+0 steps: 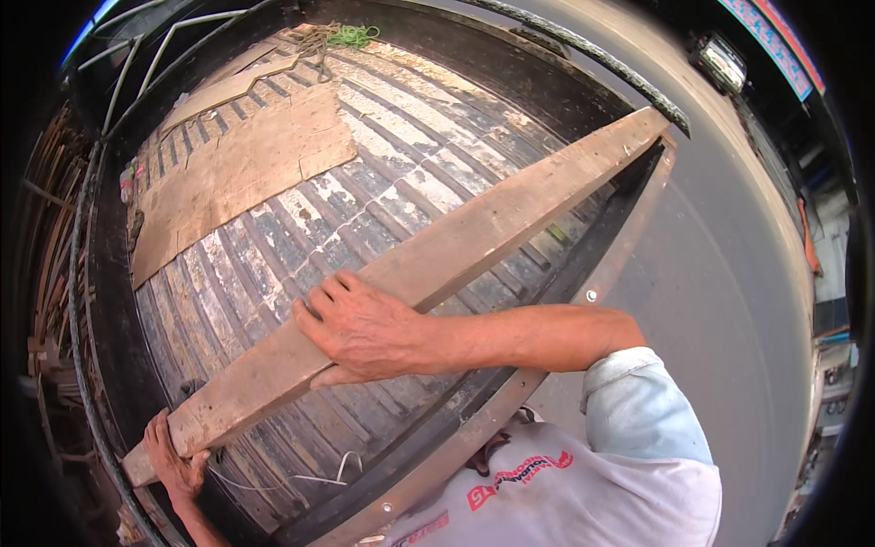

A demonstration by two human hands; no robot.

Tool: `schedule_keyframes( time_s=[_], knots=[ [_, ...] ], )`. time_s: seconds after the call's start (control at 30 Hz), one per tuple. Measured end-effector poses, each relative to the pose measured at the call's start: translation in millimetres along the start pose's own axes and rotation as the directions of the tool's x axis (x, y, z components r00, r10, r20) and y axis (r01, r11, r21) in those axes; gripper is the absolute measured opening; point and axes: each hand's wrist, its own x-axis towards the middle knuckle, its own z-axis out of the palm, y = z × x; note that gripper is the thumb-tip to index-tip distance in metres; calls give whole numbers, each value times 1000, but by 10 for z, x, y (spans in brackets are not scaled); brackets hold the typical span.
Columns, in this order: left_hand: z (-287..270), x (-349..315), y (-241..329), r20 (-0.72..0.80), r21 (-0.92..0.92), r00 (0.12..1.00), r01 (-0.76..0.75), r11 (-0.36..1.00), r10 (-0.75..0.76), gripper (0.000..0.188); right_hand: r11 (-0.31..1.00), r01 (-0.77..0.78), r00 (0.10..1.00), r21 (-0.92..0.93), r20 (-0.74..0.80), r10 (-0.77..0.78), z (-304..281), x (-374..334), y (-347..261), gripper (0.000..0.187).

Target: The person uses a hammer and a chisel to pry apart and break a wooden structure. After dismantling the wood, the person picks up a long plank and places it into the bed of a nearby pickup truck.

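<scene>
A long, thick wooden beam (pixel 510 214) slants across the near part of a truck bed. Its far right end sits at the bed's right side by the corner, and the left end reaches the left rail. My left hand (pixel 175 460) is closed around the beam close to that left end, fingers over the top and thumb on the near side. Nearer the middle, my right hand (pixel 365 328) grips the beam, with its fingers over the upper face and the thumb lower on the near face. The underside of the beam is hidden.
The ribbed metal truck bed (pixel 383 219) has worn, flaking paint. A brown flat sheet (pixel 246 182) and green rope (pixel 351 36) lie farther in. White cord (pixel 342 467) lies near the tailgate edge (pixel 456 447). Wood pieces (pixel 53 246) are stacked at left; a vehicle (pixel 722 62) stands across the road.
</scene>
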Motion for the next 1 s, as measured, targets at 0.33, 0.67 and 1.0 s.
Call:
schedule_keyframes(
  time_s=[0.33, 0.67, 1.0],
  knots=[
    [-317, 608, 2222, -15, 62, 977, -212, 975, 213, 115, 911, -274, 949, -308, 66, 307, -1260, -1725, 1818, 113],
    [211, 954, 2555, 13, -44, 967, -253, 967, 253, 118, 954, -254, 955, -161, 118, 274, -1343, -1943, 2121, 97],
    [57, 967, 2728, 80, -69, 962, -255, 965, 260, 113, 945, -270, 950, -185, 109, 292, -1454, -2065, 2040, 91]
  ],
)
